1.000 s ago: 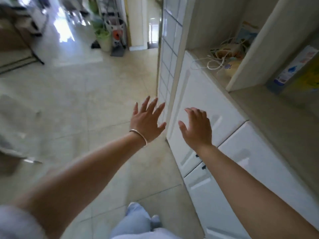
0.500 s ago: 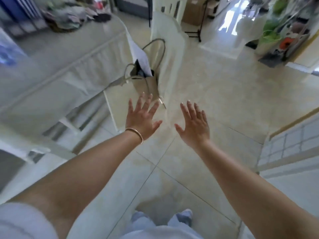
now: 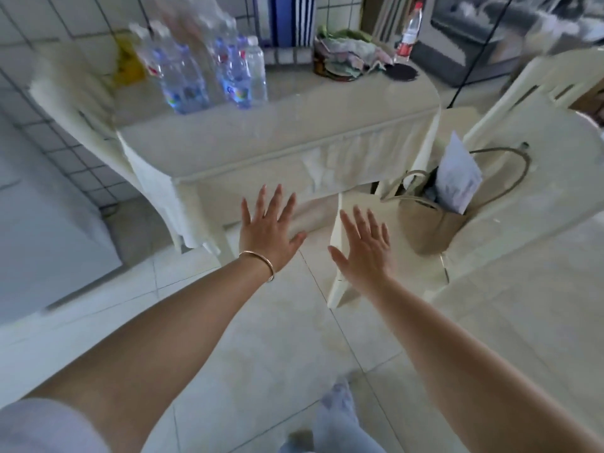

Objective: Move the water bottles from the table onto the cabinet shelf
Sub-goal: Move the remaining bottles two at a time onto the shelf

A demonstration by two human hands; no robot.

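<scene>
**Both grips empty; bottles ahead and to the left**

Grip status: I read the left hand [image 3: 266, 232] and the right hand [image 3: 366, 245] as flat, fingers straight and spread, holding nothing. Both hang in the air short of the near edge of the tabletop [image 3: 294, 125], touching neither it nor each other.

The water bottles [image 3: 209, 73] stand upright in a cluster on the far left part of the tabletop, well apart from both hands, forward and to the left of them. Their long axes are vertical, though blur keeps me from counting them. I judge the left hand the nearer of the 2, with the shorter line to the cluster.

1 more bottle, with a red label [image 3: 408, 34], stands upright at the far right of the tabletop, beyond a heap of cloth [image 3: 349, 50] and a dark round mat [image 3: 400, 71].

Obstructions: the open stretch of tabletop between hands and cluster carries nothing I can see. A chair [image 3: 506, 223] holding a tan handbag [image 3: 428, 223] stands just right of the right hand and could catch that arm on a wide swing. The cabinet shelf is not in view.
</scene>
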